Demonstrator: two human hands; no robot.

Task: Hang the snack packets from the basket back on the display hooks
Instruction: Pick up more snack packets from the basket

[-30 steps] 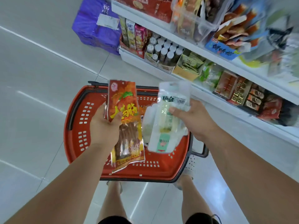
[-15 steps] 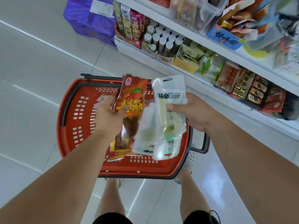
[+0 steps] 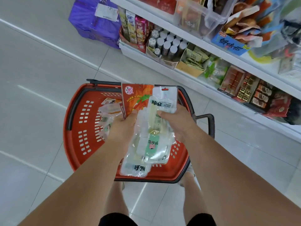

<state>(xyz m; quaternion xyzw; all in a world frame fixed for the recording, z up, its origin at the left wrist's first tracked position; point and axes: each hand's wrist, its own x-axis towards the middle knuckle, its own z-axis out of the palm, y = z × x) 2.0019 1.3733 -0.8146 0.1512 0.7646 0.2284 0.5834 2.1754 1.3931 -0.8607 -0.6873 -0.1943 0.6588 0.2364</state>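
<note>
A red shopping basket [image 3: 76, 132] stands on the floor in front of my feet. Above it my left hand [image 3: 122, 129] grips an orange snack packet [image 3: 135, 98] by its middle. My right hand [image 3: 175, 123] pinches clear white packets [image 3: 164, 98] near their top, with its thumb on the front. The clear packets overlap the orange one and cover its lower half, hanging down over the basket. More clear packets [image 3: 107, 111] lie inside the basket at the left. No display hooks are in view.
White store shelves [image 3: 192, 74] run along the right, filled with snack boxes, bottles [image 3: 166, 44] and bags. A purple package [image 3: 96, 20] sits on the floor at the shelf's far end. Pale tiled floor [image 3: 40, 70] lies to the left of the basket.
Both hands have come together: the clear packets now lie over the front of the orange packet. More packets show in the basket's left side.
</note>
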